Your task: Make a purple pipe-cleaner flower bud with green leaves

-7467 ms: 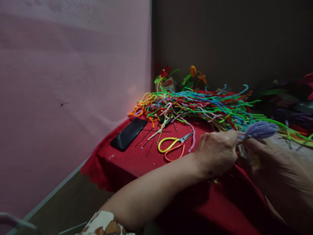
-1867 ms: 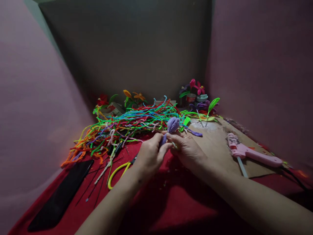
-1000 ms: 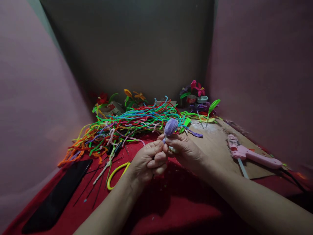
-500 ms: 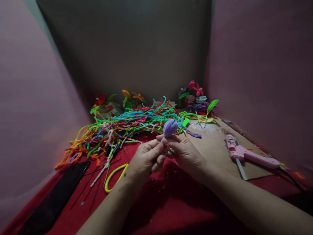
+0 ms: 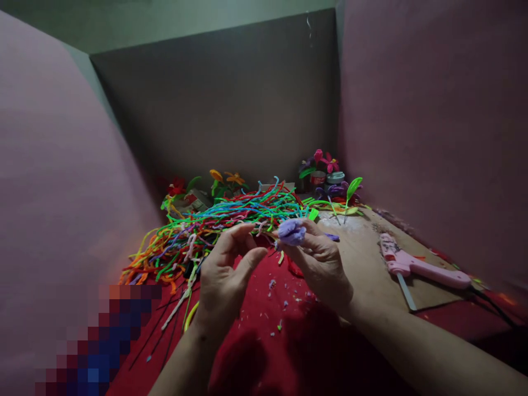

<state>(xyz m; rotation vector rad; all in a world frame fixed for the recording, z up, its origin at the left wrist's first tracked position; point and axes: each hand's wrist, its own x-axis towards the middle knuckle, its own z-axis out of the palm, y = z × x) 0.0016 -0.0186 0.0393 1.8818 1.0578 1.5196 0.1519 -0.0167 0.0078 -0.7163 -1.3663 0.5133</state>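
Lilac fuzzy pipe-cleaner bud [image 5: 291, 231] sits mid-frame, held up above the red cloth [image 5: 264, 335]. It's pinched at the fingertips of the right hand [image 5: 320, 265] — fingers closed snug round its base, thumb partly hidden. Left hand [image 5: 225, 272] is just left of the bud, not touching it: thumb & index curled w/ a clear gap between them, holding nothing.

Directly behind the bud, a big tangle of multicoloured pipe cleaners [image 5: 223, 223] spreads away to its left. Right of the bud is a brown cardboard sheet [image 5: 363, 264] w/ a pink plastic glue gun [image 5: 418, 268] lying on it, well apart from the bud. Further back & right of the bud: small pots of pink and purple pipe-cleaner flowers [image 5: 325, 168] (detail too small to read). Back-left of the bud are orange pipe-cleaner flowers [image 5: 226, 177].

Below the bud, tiny coloured fluff scraps [image 5: 284, 302] dot the cloth. Below-left lie thin dark wires [image 5: 159, 335] and a sliver of yellow loop handle [image 5: 190, 316], mostly behind the left wrist.
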